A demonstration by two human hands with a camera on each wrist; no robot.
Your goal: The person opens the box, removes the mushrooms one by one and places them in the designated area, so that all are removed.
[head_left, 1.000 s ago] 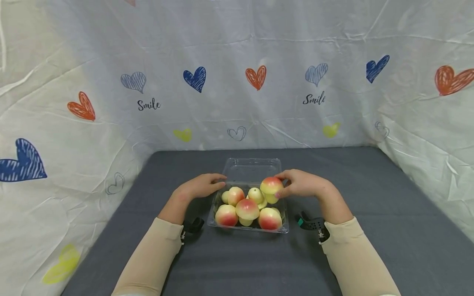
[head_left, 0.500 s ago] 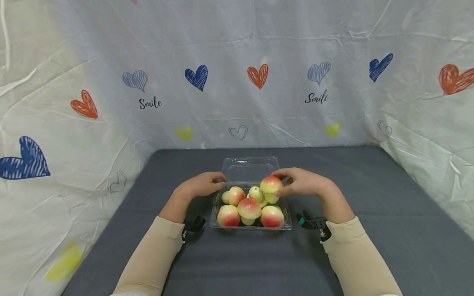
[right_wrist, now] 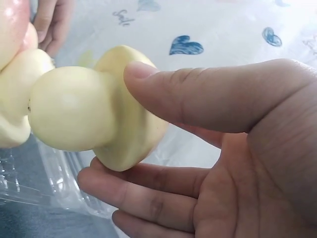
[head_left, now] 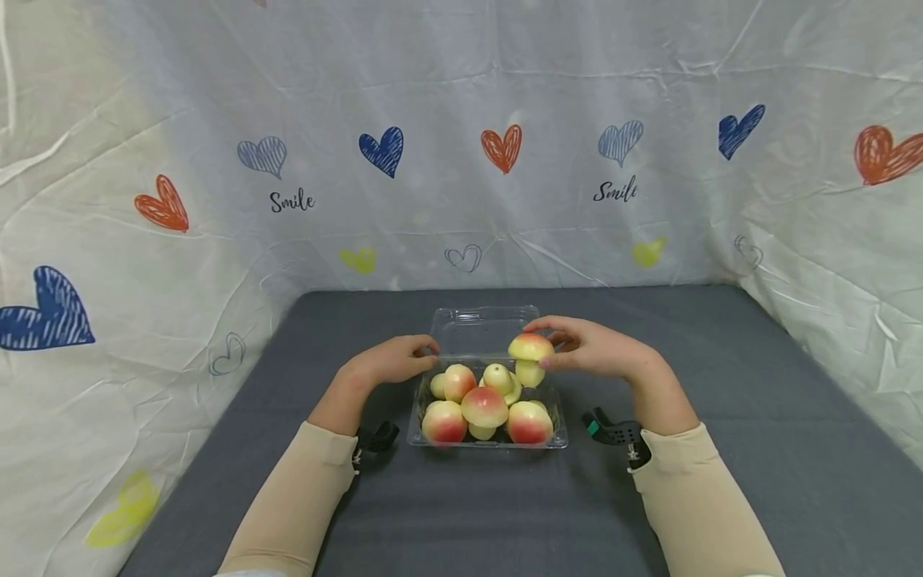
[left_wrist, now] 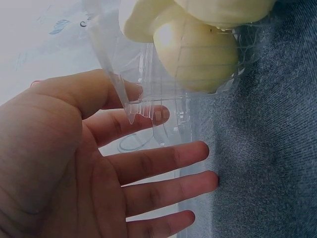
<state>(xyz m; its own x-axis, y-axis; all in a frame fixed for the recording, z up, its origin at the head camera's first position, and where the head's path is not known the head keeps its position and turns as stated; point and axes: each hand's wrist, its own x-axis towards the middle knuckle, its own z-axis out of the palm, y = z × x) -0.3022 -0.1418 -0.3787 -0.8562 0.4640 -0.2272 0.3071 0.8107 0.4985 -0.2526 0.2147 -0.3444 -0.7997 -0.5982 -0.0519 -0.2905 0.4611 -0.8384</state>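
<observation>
My right hand pinches a toy mushroom by its cap, above the right back part of an open clear plastic box. In the right wrist view, the thumb lies on the pale underside of the mushroom's cap, with the other fingers on the far side. Several more red and yellow mushrooms lie inside the box, some upright and some tipped. At the box's left back corner, my left hand holds the rim between thumb and index finger. Its other fingers stretch out straight in the left wrist view.
The box's clear lid lies folded back behind it on the dark grey tablecloth. White cloth walls with printed hearts stand behind and at both sides of the table. A black strap sits at each wrist.
My right hand has raised the mushroom slightly, so more of its stem shows. The box shifted a little to the right early on. The left hand stays at the corner.
</observation>
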